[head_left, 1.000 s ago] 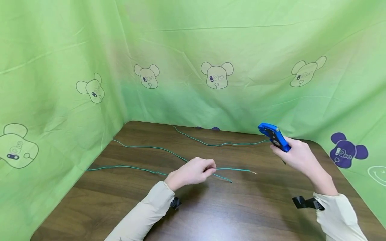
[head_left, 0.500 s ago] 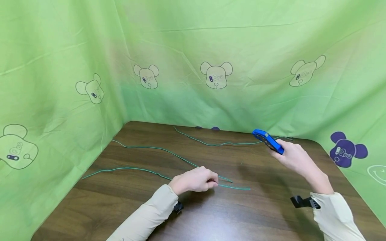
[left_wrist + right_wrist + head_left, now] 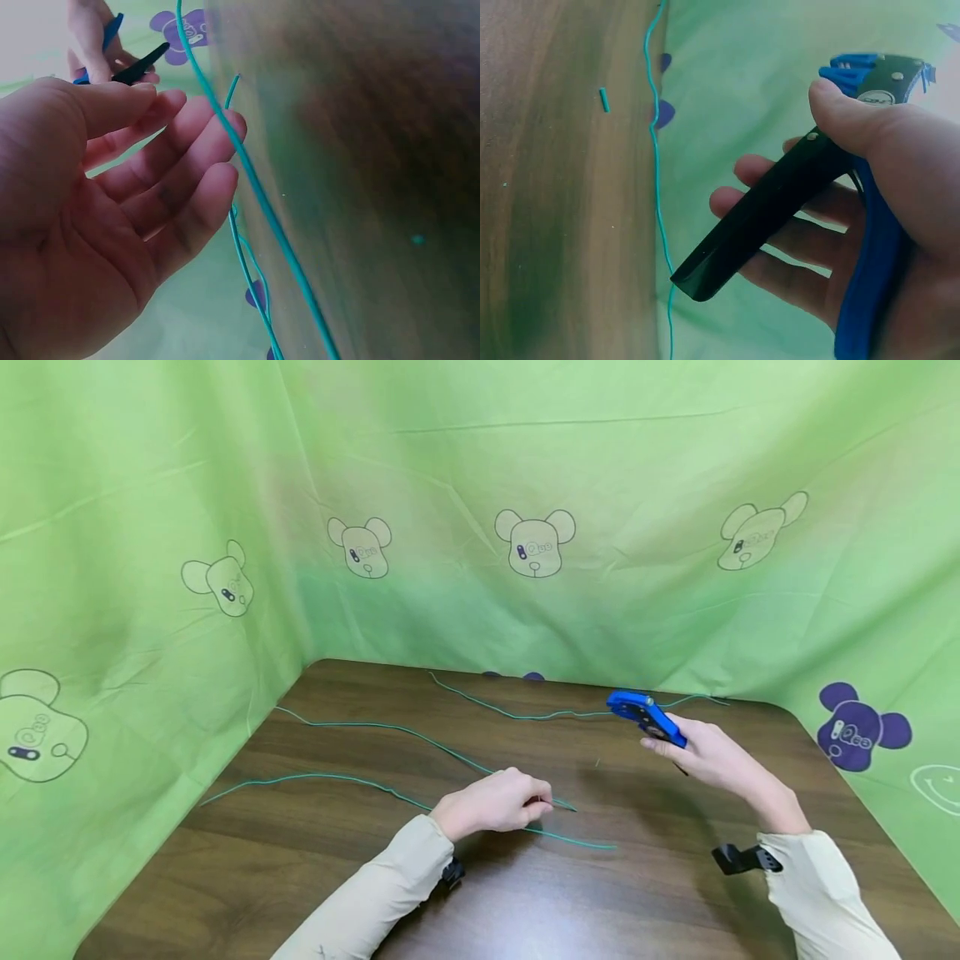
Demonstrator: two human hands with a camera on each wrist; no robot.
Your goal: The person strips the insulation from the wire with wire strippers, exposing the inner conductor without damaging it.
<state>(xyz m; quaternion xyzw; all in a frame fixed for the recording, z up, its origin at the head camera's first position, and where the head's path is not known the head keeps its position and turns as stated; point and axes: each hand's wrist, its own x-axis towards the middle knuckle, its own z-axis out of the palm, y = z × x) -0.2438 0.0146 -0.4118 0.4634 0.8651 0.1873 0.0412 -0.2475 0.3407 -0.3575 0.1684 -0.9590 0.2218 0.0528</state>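
My left hand [image 3: 498, 800] hovers low over the nearest green wire [image 3: 573, 841], which lies across the table at the front. In the left wrist view its fingers are loosely curled, with a gap between thumb and fingertips and nothing held; that wire [image 3: 279, 225] runs past the fingertips. A second green wire [image 3: 408, 730] partly passes behind this hand. To the right, my right hand [image 3: 723, 762] holds a blue and black wire stripper [image 3: 647, 717] above the table. In the right wrist view the thumb lies near the stripper's head and fingers reach behind its black handle [image 3: 754, 225].
A third green wire [image 3: 517, 718] lies along the back of the brown wooden table [image 3: 225, 877]. One short green scrap [image 3: 604, 100] lies on the tabletop. Green printed cloth [image 3: 450, 468] hangs behind and beside the table.
The left hand has brought the nearest wire down towards the front, let go of it, and risen slightly to the right. The right hand has moved left and slightly lower with the wire stripper.
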